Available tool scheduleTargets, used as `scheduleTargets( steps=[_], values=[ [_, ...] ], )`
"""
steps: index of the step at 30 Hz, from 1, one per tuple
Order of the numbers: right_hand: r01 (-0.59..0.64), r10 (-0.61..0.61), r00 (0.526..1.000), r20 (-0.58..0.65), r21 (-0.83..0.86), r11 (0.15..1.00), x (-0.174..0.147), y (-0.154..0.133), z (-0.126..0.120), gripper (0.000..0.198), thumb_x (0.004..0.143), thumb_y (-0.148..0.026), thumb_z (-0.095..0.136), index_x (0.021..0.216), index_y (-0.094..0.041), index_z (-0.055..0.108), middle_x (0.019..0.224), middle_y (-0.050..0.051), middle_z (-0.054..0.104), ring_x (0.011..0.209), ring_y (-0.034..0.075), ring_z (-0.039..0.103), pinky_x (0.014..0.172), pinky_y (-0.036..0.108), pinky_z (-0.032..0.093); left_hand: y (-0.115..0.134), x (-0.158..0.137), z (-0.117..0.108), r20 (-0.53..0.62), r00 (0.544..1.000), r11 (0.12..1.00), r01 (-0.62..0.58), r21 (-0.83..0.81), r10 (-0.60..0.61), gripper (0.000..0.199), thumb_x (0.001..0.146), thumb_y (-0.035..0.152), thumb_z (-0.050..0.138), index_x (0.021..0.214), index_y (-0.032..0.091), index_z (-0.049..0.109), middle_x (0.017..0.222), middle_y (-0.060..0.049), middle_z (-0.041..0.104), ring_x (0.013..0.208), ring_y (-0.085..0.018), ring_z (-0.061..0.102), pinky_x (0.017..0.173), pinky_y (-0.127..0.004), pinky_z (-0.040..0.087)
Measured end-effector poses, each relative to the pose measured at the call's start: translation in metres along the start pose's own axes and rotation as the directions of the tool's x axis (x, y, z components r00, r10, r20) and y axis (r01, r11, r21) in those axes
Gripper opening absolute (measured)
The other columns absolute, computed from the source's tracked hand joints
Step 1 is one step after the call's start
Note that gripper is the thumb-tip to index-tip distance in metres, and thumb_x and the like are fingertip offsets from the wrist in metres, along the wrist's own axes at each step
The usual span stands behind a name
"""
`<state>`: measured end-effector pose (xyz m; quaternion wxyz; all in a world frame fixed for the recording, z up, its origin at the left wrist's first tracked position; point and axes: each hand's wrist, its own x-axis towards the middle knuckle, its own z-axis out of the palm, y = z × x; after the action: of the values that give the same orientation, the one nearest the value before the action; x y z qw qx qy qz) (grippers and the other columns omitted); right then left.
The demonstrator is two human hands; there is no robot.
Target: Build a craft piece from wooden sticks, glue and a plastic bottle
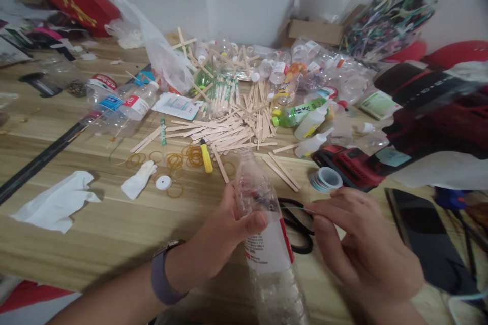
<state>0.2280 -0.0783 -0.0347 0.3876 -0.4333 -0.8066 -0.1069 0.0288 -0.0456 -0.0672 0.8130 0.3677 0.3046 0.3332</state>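
In the lower middle of the frame, our left hand (pixel 223 231) is wrapped around a clear plastic bottle (pixel 274 287), the thumb across its front just above the white-and-red label (pixel 269 246). The bottle is uncapped and tilted, its open neck pointing up toward the middle of the frame and its base running down to the bottom edge. We wear a watch with a purple-grey strap (pixel 164 277) on that wrist.

At lower right, our right hand (pixel 368 244) has thumb and forefinger pinched together on a thin thread (pixel 295 207), which stretches across to the bottle's side. Beneath the thread, between bottle and right hand, we see black scissor handles (pixel 305 251) on the wooden table (pixel 125 249). Just above the right hand stands a spool (pixel 327 179), next to a red and black power tool (pixel 353 165); a dark phone (pixel 430 238) lies to its right.

Above the bottle, toward the centre, we have a yellow-handled tool (pixel 206 158), rubber bands (pixel 175 161) and a heap of wooden sticks (pixel 229 134).
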Motion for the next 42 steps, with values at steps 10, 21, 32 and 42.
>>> scheduleTargets(
  steps=[10, 21, 32, 42],
  values=[
    [0.078, -0.078, 0.997, 0.029, -0.006, 0.997, -0.0011, 0.0009, -0.0033, 0.016, 0.084, -0.004, 0.058, 0.091, -0.019, 0.059, 0.073, 0.000, 0.069, 0.060, 0.014, 0.063, 0.074, 0.038, 0.050, 0.0020, -0.0004, 0.0006, -0.027, 1.000, 1.000, 0.008, -0.026, -0.009, 0.077, 0.067, 0.057, 0.081, 0.126, 0.023, 0.043, 0.121, -0.008, 0.058, 0.114, -0.028, 0.054, 0.093, -0.039, 0.043],
    [0.121, -0.121, 0.992, 0.039, -0.007, 0.993, 0.0006, 0.0010, -0.0036, 0.018, 0.081, -0.004, 0.056, 0.087, -0.020, 0.058, 0.068, -0.001, 0.065, 0.058, 0.014, 0.059, 0.072, 0.036, 0.051, 0.0087, -0.0045, 0.0045, -0.030, 1.000, 1.000, -0.007, 0.023, 0.007, 0.072, 0.072, 0.059, 0.076, 0.128, 0.027, 0.044, 0.132, -0.008, 0.055, 0.129, -0.032, 0.047, 0.102, -0.042, 0.041],
    [0.149, -0.149, 0.988, 0.038, 0.004, 0.989, 0.0011, 0.0022, -0.0052, 0.017, 0.079, -0.002, 0.056, 0.084, -0.018, 0.057, 0.068, 0.000, 0.063, 0.057, 0.013, 0.056, 0.069, 0.036, 0.051, 0.0062, -0.0022, 0.0036, -0.017, 1.000, 0.999, -0.021, -0.026, 0.021, 0.065, 0.076, 0.053, 0.075, 0.126, 0.027, 0.043, 0.132, -0.007, 0.058, 0.125, -0.030, 0.052, 0.100, -0.041, 0.044],
    [0.141, -0.140, 0.990, 0.032, -0.010, 0.990, 0.0014, 0.0010, -0.0080, 0.019, 0.078, -0.001, 0.055, 0.083, -0.019, 0.056, 0.066, -0.001, 0.062, 0.055, 0.012, 0.055, 0.068, 0.036, 0.050, 0.0079, -0.0029, 0.0021, -0.075, 0.997, 0.999, -0.008, 0.038, 0.011, 0.070, 0.075, 0.056, 0.075, 0.130, 0.027, 0.043, 0.133, -0.010, 0.055, 0.126, -0.031, 0.050, 0.102, -0.042, 0.042]
  ],
)
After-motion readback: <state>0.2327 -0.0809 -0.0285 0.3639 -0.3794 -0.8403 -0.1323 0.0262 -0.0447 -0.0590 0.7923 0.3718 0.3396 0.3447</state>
